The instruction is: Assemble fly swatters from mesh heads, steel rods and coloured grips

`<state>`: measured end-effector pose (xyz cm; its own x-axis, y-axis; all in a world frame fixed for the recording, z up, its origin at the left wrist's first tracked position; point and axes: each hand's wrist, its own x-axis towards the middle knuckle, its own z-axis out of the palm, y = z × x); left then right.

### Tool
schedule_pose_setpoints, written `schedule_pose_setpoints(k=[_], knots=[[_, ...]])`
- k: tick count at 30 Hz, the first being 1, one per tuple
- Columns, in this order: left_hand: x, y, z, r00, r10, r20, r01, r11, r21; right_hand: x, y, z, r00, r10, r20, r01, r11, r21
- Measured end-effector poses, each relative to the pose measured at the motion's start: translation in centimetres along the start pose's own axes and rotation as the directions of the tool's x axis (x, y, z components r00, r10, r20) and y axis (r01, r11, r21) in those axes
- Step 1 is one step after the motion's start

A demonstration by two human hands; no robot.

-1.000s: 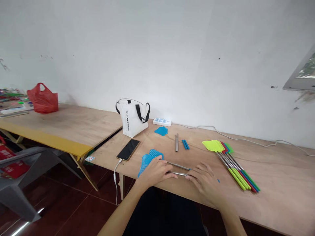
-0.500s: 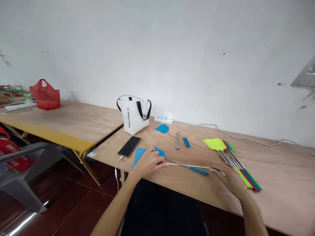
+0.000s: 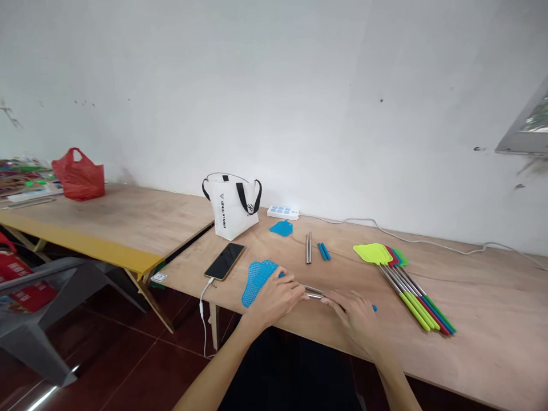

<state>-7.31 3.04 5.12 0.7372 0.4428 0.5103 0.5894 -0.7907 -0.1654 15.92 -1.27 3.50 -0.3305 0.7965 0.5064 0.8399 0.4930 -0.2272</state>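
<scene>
My left hand [image 3: 278, 294] is closed around the neck end of a fly swatter, beside two overlapping blue mesh swatter heads [image 3: 257, 279]. Close on its right, my right hand [image 3: 353, 314] grips the swatter's metal rod [image 3: 314, 295], a short piece of which shows between the hands. A blue grip tip [image 3: 374, 308] pokes out past my right fingers; the rest of it is hidden. Beyond the hands lie another blue swatter head [image 3: 281, 228], two loose metal tubes [image 3: 308, 249] and two loose blue grips [image 3: 324, 252].
Several fly swatters [image 3: 411, 291] with yellow, red, blue and green parts lie stacked at right. A phone [image 3: 224, 262] on a white cable, a white bag [image 3: 233, 211] and a power strip [image 3: 283, 213] stand at left and back. A second table [image 3: 141, 214] carries a red plastic bag [image 3: 81, 176].
My right hand has moved left along the rod, close to my left hand, and covers most of the blue grip. The blue heads and my left hand have shifted slightly right.
</scene>
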Motion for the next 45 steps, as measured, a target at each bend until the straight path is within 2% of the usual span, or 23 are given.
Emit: schedule_pose_setpoints(k=[10,16,19,22,25,28,30,35,40,45], knots=[[-0.1,0.3,1.3,1.0,-0.013,-0.029,0.011,0.999,-0.041,-0.2,-0.8,0.6,0.997,0.062,0.044,-0.057,0.994,-0.095],[-0.5,-1.2,0.9,0.999,-0.047,0.024,0.05,0.986,-0.159,0.0,-0.1,1.0,0.991,0.091,0.093,-0.088,0.995,-0.04],[-1.0,-2.4,0.7,0.992,-0.124,-0.007,0.121,0.976,-0.183,-0.3,1.7,0.2,0.988,0.14,0.069,-0.143,0.989,0.043],[-1.3,-3.3,0.7,0.97,-0.238,-0.057,0.229,0.964,-0.134,-0.5,3.7,-0.5,0.981,0.191,0.021,-0.192,0.975,0.114],[-1.4,-3.5,1.6,0.923,-0.372,-0.1,0.365,0.928,-0.079,-0.7,4.9,0.0,0.971,0.235,-0.038,-0.228,0.963,0.143],[-1.6,-3.6,3.3,0.859,-0.497,-0.12,0.492,0.868,-0.074,-0.8,5.7,1.7,0.952,0.28,-0.123,-0.271,0.959,0.086],[-2.0,-3.9,4.6,0.841,-0.534,-0.084,0.525,0.844,-0.112,-1.0,6.3,2.9,0.949,0.286,-0.135,-0.284,0.958,0.035],[-3.3,-4.7,7.0,0.866,-0.492,0.093,0.5,0.841,-0.208,-1.3,7.4,4.4,0.956,0.286,-0.069,-0.287,0.958,0.003],[-3.3,-4.6,7.0,0.855,-0.509,0.105,0.519,0.827,-0.217,-1.5,7.1,4.8,0.984,0.176,0.022,-0.176,0.984,-0.001],[-2.9,-4.2,6.5,0.833,-0.542,0.111,0.552,0.803,-0.225,-1.3,6.8,4.7,0.99,0.138,0.024,-0.138,0.99,0.006]])
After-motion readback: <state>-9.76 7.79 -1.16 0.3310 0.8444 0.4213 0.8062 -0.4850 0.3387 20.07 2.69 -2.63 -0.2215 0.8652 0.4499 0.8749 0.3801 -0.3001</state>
